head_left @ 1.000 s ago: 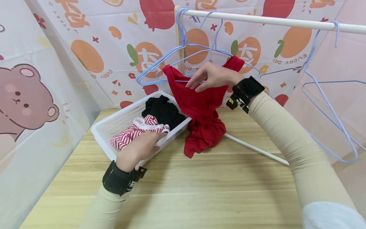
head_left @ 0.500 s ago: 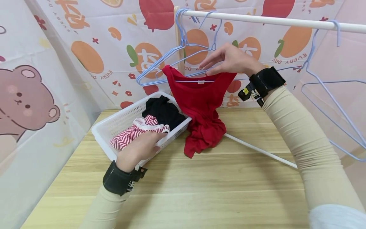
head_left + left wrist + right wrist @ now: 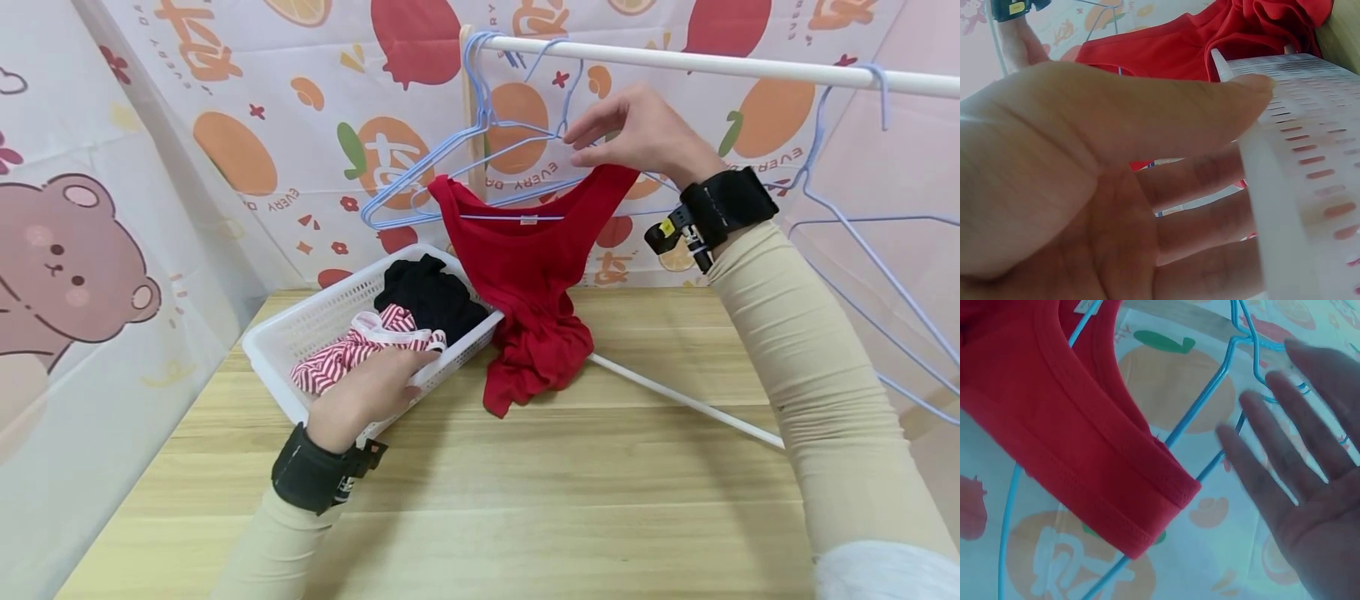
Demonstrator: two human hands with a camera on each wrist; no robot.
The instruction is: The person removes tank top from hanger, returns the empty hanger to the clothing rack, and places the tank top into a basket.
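My left hand (image 3: 371, 387) grips the near long rim of a white plastic basket (image 3: 462, 354). In the left wrist view its thumb (image 3: 1241, 103) lies over the outside of the rim and the fingers go behind it. A red sleeveless top (image 3: 536, 262) hangs by its shoulder straps on a light blue hanger (image 3: 1200, 397), its lower part bunched on the table beside the basket. My right hand (image 3: 645, 137) is just above the right strap, beside the hanger, holding nothing. In the right wrist view its fingers (image 3: 1304, 469) are spread and apart from the strap.
A black garment (image 3: 431, 296) and a red-and-white striped one (image 3: 337, 360) lie in the basket. More blue hangers hang from the white rail (image 3: 675, 60), bunched at its left end (image 3: 420, 179) and at the right (image 3: 843, 212). A white rod (image 3: 686, 402) lies low across the wooden table (image 3: 525, 500).
My right hand has moved up and right, away from the top's neckline. The right strap dipped, then rose again. My left hand has stayed on the basket rim.
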